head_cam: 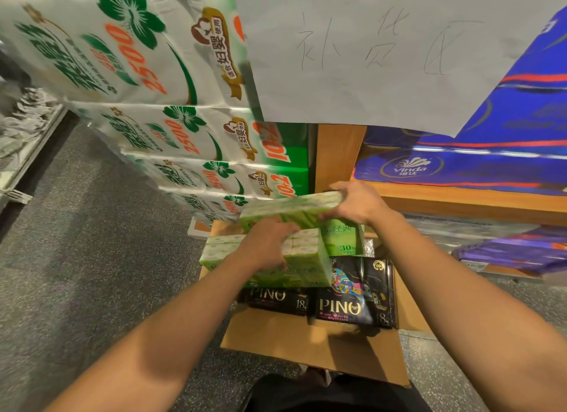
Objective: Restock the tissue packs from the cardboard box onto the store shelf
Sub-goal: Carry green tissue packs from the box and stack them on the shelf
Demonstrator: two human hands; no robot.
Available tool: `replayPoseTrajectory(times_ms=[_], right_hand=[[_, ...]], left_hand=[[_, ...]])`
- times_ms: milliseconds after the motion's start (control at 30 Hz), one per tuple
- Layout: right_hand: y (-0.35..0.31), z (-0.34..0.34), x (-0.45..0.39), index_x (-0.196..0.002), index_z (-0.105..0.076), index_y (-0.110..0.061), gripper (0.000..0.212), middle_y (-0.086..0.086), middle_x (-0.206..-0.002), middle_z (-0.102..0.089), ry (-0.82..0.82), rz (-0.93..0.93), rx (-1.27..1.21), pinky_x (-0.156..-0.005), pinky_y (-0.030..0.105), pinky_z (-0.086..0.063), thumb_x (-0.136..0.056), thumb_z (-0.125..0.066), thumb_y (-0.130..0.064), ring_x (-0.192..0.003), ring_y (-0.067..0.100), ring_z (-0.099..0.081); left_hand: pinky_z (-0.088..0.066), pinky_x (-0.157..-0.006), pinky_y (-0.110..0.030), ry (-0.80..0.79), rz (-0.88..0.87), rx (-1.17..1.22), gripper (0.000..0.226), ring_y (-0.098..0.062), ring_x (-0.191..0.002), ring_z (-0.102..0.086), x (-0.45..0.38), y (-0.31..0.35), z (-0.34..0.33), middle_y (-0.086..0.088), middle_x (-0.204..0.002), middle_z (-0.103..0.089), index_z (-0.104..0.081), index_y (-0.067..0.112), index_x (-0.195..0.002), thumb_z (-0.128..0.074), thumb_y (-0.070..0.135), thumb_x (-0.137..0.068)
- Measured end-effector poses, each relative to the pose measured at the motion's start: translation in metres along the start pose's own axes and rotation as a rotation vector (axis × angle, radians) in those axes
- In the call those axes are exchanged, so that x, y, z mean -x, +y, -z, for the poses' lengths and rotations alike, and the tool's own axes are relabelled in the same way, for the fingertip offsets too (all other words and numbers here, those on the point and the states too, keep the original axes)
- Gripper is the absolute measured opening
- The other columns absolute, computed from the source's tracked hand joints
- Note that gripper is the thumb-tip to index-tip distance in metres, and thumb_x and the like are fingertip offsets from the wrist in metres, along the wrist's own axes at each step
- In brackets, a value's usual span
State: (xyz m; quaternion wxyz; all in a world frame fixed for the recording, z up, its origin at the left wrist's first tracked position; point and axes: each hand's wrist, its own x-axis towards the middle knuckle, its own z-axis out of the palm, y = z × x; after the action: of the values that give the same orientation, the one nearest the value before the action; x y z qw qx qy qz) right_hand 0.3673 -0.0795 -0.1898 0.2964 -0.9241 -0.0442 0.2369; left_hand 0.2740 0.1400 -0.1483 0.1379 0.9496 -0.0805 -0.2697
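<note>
An open cardboard box (310, 347) stands on the floor below me, holding green tissue packs and black PINO packs (349, 301). My right hand (352, 204) grips the right end of a green tissue pack (291, 210) raised above the box. My left hand (267, 243) holds the near left side of that pack and lies over another green pack (306, 258) in the box. The wooden store shelf (460, 201) runs to the right, level with my right hand.
A tall stack of white and green toilet-roll bags (147, 74) rises at the left. Blue Vinda packs (460, 163) fill the shelf, with more purple packs (506, 252) below. A handwritten paper sign (383, 49) hangs overhead. Grey speckled floor (92, 258) spreads left.
</note>
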Motion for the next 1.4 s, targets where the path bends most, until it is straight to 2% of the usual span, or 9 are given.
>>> replayPoseTrajectory(times_ms=[100,233,433,600,733,867,1000,1167,1400], right_hand=[[-0.017,0.004,-0.001,-0.104,-0.067,-0.025,0.070,-0.002,-0.098,-0.065,-0.068,0.032,0.252,-0.074,0.032,-0.048,-0.050,-0.083,-0.067,-0.095,0.026,-0.062],[-0.015,-0.001,0.003,-0.100,-0.066,-0.029,0.070,-0.002,-0.093,-0.066,-0.067,0.066,0.342,-0.076,0.037,-0.053,-0.049,-0.075,-0.076,-0.092,0.025,-0.061],[-0.010,-0.004,0.013,-0.108,-0.062,-0.028,0.068,0.002,-0.101,-0.064,-0.007,0.149,0.421,-0.075,0.039,-0.052,-0.064,-0.065,-0.079,-0.094,0.025,-0.057],[-0.005,-0.003,0.025,-0.115,-0.050,-0.025,0.082,0.002,-0.105,-0.060,-0.097,0.183,0.491,-0.077,0.040,-0.050,-0.054,-0.076,-0.073,-0.097,0.027,-0.055],[-0.009,0.000,0.033,-0.116,-0.055,-0.029,0.062,0.000,-0.108,-0.066,-0.004,0.274,0.537,-0.073,0.036,-0.051,-0.068,-0.076,-0.063,-0.099,0.026,-0.060],[-0.038,0.007,0.046,-0.108,-0.058,-0.031,0.059,-0.001,-0.101,-0.065,0.113,0.391,0.552,-0.065,0.032,-0.047,-0.064,-0.075,-0.065,-0.092,0.023,-0.059],[-0.069,0.006,0.078,-0.124,-0.057,-0.030,0.073,0.003,-0.104,-0.067,0.171,0.478,0.436,-0.074,0.041,-0.057,-0.065,-0.074,-0.071,-0.096,0.029,-0.062],[-0.140,-0.019,0.142,-0.124,-0.061,-0.030,0.076,0.010,-0.100,-0.070,0.145,0.660,0.441,-0.071,0.041,-0.056,-0.063,-0.074,-0.074,-0.094,0.033,-0.066],[-0.230,-0.090,0.294,-0.113,-0.064,-0.033,0.058,0.006,-0.107,-0.070,-0.115,1.037,0.295,-0.074,0.041,-0.055,-0.066,-0.072,-0.067,-0.100,0.034,-0.066]], left_hand=[[-0.041,-0.101,-0.040,0.006,-0.002,-0.012,0.089,-0.028,-0.124,-0.044,0.003,-0.001,-0.002,-0.004,-0.131,-0.056,-0.044,0.034,-0.145,-0.088,0.026,-0.068],[-0.042,-0.102,-0.042,0.016,0.014,0.001,0.089,-0.029,-0.126,-0.042,0.007,-0.002,-0.005,-0.005,-0.131,-0.058,-0.041,0.035,-0.146,-0.087,0.028,-0.070],[-0.038,-0.108,-0.042,0.050,0.053,0.004,0.095,-0.029,-0.133,-0.040,0.016,-0.006,-0.003,-0.004,-0.143,-0.052,-0.038,0.036,-0.149,-0.088,0.031,-0.069],[-0.040,-0.108,-0.045,0.041,0.114,0.000,0.097,-0.028,-0.132,-0.043,0.030,-0.003,-0.007,-0.001,-0.144,-0.052,-0.039,0.038,-0.148,-0.089,0.035,-0.065],[-0.042,-0.104,-0.038,0.127,0.185,-0.013,0.082,-0.026,-0.129,-0.046,0.051,0.005,-0.010,-0.002,-0.139,-0.055,-0.045,0.032,-0.145,-0.083,0.027,-0.072],[-0.039,-0.101,-0.036,0.262,0.285,-0.025,0.054,-0.031,-0.126,-0.050,0.087,0.016,-0.004,-0.005,-0.131,-0.063,-0.060,0.030,-0.132,-0.074,0.033,-0.080],[-0.045,-0.096,-0.039,0.328,0.491,-0.036,0.039,-0.030,-0.106,-0.063,0.142,0.023,-0.008,-0.003,-0.108,-0.069,-0.064,0.032,-0.117,-0.070,0.037,-0.079],[-0.044,-0.089,-0.035,0.502,0.761,0.067,0.035,-0.030,-0.103,-0.064,0.246,0.029,-0.026,-0.004,-0.106,-0.071,-0.067,0.029,-0.114,-0.070,0.038,-0.080],[-0.053,-0.088,-0.039,0.593,1.178,0.247,0.067,-0.030,-0.106,-0.065,0.452,0.070,-0.075,-0.005,-0.115,-0.071,-0.066,0.028,-0.120,-0.063,0.059,-0.061]])
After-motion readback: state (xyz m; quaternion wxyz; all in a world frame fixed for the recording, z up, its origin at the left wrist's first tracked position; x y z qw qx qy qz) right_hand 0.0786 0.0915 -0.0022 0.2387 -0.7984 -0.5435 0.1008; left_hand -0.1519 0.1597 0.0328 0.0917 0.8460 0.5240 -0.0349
